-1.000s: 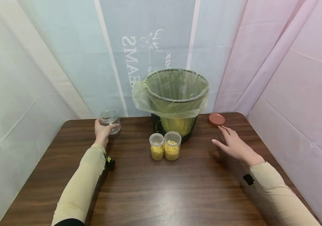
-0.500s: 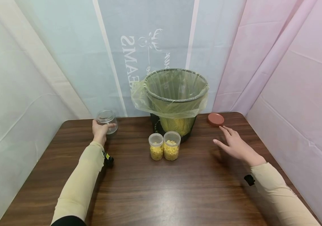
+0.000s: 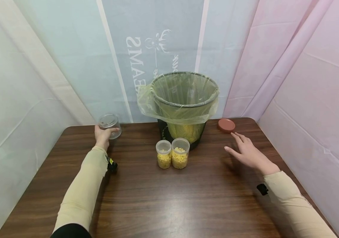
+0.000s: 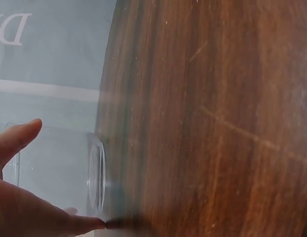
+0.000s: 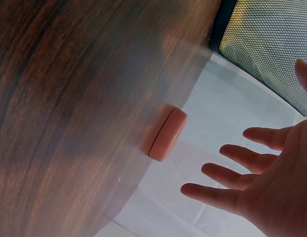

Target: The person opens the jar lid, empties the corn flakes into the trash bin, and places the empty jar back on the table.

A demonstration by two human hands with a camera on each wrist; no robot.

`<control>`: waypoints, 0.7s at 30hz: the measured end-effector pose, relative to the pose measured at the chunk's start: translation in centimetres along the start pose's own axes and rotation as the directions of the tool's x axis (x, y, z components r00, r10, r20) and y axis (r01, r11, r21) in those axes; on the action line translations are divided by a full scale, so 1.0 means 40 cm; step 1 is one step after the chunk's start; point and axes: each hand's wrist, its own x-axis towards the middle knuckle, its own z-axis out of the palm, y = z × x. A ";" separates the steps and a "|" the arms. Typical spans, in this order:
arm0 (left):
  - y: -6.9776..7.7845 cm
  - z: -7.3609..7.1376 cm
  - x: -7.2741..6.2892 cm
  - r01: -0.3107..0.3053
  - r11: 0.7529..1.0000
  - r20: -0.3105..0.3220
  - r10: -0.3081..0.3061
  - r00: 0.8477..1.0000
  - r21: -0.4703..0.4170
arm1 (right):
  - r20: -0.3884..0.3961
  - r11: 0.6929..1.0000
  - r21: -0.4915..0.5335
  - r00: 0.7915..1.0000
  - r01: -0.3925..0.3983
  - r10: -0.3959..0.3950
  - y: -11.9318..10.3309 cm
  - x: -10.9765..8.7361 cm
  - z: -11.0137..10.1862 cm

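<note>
At the back left of the table, my left hand [image 3: 102, 136] grips a clear, lidless jar [image 3: 110, 122]. The thumb crosses its near side and the fingers reach round the left. The left wrist view shows the jar [image 4: 59, 163] lying sideways in frame between thumb and fingers, its base close to the tabletop. My right hand [image 3: 246, 153] hovers over the table on the right with fingers spread, holding nothing. Just beyond its fingertips lies a round reddish-brown lid [image 3: 226, 125]; the right wrist view shows this lid [image 5: 168, 134] flat on the table, apart from the fingers [image 5: 212, 195].
A black mesh bin [image 3: 164, 130] with a pale yellow-green liner stands at the back centre. Before it are two clear tubs, the smaller tub [image 3: 164, 158] and larger tub [image 3: 180, 158], part filled with yellow bits. Fabric curtains [image 3: 68, 49] enclose the wooden table [image 3: 169, 201].
My left hand and the jar have shifted a little to the left and slightly farther back. The right hand stays nearly still, and the lid, tubs and bin keep their places.
</note>
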 end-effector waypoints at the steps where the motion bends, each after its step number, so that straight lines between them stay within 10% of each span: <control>1: 0.000 -0.001 0.001 0.001 1.000 0.000 -0.001 1.000 0.002 | 0.002 1.000 0.000 1.000 0.000 0.000 0.001 0.000 0.001; 21: 0.015 -0.017 -0.014 0.014 0.999 0.032 -0.015 0.999 0.044 | 0.003 1.000 0.002 1.000 0.000 0.000 0.004 -0.001 0.002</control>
